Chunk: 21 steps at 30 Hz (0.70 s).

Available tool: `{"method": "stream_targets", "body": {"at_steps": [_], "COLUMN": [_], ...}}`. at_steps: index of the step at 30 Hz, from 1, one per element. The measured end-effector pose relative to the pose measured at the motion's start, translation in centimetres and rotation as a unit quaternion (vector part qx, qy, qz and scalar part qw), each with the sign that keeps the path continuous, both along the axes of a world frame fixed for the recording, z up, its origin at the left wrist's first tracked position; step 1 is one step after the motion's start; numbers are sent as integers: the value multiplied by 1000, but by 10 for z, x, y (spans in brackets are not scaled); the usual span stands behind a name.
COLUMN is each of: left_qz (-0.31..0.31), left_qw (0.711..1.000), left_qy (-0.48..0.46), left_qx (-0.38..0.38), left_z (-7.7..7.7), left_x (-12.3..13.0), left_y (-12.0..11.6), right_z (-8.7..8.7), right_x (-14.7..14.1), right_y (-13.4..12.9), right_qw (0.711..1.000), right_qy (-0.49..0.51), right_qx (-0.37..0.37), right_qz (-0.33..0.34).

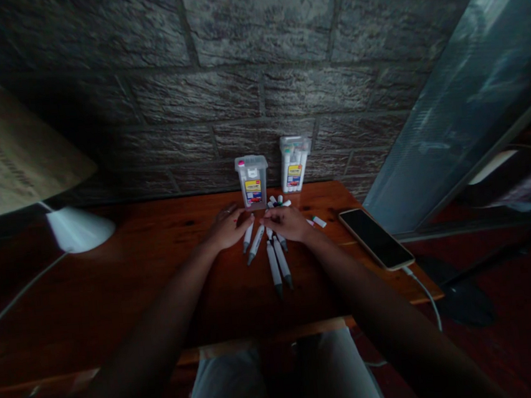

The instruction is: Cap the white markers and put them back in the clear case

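Note:
Several white markers (274, 264) lie on the wooden table, their dark tips pointing toward me. My left hand (231, 227) is beside the left markers, fingers apart, with its fingertips near the top of one marker. My right hand (289, 222) is over the upper ends of the markers, its thumb and forefinger drawn together; what they hold, if anything, is too small to tell. Behind my hands stands a clear plastic case (253, 184) with a yellow label and a pink-ended marker inside. Several white caps (279, 201) lie just behind my right hand.
A second case (294, 165) full of markers stands by the brick wall. Loose caps (319, 221) lie to the right, near a phone (376, 238) with a white cable. At the left stands a lamp (80, 229) with a paper shade.

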State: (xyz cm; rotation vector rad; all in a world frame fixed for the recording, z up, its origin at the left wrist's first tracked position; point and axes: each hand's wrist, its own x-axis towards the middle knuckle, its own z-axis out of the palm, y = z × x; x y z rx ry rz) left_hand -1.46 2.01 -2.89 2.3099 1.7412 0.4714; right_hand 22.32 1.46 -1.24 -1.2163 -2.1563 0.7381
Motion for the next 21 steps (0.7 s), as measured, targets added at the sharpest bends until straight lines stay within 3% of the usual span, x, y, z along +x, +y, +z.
{"method": "stream_targets", "body": {"at_steps": [21], "left_qz": [0], "left_qw": [1000], "left_qy": [-11], "left_qx": [6], "left_z": [-1], "left_x": [-1], "left_y": [0], "right_z": [1], "right_x": [1], "right_y": [-1], "right_qw": [1000], "right_qy": [11], "right_qx": [4], "right_qz": [4]}}
